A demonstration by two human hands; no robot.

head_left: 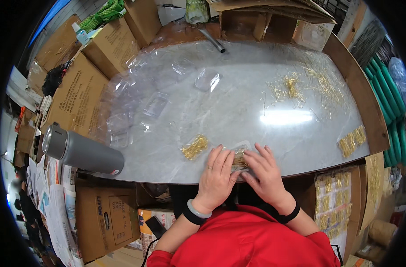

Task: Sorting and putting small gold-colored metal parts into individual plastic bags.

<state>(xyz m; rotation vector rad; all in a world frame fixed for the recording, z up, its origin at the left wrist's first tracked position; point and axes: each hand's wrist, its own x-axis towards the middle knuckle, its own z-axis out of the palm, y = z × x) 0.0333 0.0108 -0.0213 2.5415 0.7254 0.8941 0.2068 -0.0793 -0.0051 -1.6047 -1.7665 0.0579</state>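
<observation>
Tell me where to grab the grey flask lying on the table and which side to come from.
Grip the grey flask around the middle of its barrel, coming down from above. It lies on its side at the table's left edge, so its round body is exposed on top, while cardboard boxes crowd it on the far side. The wider cap end probably offers a poorer hold. Both hands, left hand and right hand, rest on a clear pack.

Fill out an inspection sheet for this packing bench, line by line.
Surface: grey marble-look table, glossy, lamp glare.
Job's things: small clear plastic box of gold pins under both hands; a filled packet beside it.
Clutter: loose gold pins, empty clear boxes, grey flask lying on its side.
Grippers: left hand and right hand press on the box.
Cables: nothing seen on the table.
Surroundings: cardboard cartons, green rolls, carded pins.
</observation>
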